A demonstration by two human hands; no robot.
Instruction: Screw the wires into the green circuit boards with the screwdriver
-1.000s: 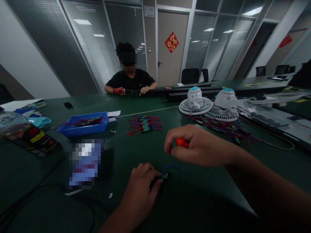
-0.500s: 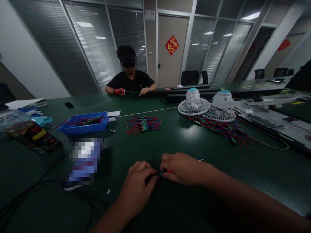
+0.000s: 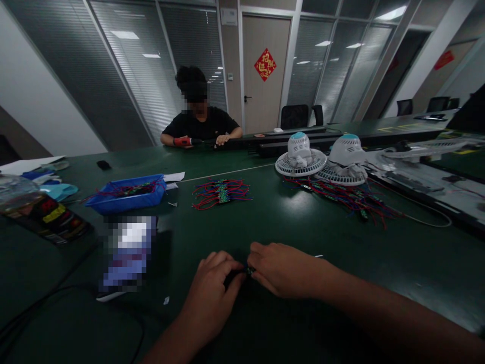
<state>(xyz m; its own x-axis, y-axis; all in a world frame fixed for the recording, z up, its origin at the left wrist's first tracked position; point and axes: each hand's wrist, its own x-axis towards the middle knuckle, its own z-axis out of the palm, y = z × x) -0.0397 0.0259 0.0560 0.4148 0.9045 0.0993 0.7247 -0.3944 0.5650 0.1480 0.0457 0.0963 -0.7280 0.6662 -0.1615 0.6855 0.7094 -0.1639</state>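
Note:
A small green circuit board lies between my fingertips near the table's front. My left hand pinches its left side, where a dark wire shows. From the right, my right hand closes its fingers on the same board, hiding much of it. Beyond my hands, a row of green boards with red and blue wires rests on the table. More wired boards fill a blue tray at the left. Another tangled pile of boards and wires spreads out at the right.
Two white fans stand behind the right pile. A bottle and a pixelated upright object are at the left. Across the green table, a person holds a red tool.
My right hand's fingers have shifted slightly, and the red bit that showed between them is now hidden. The view has tilted down a little. Across the table, the red tool has moved slightly.

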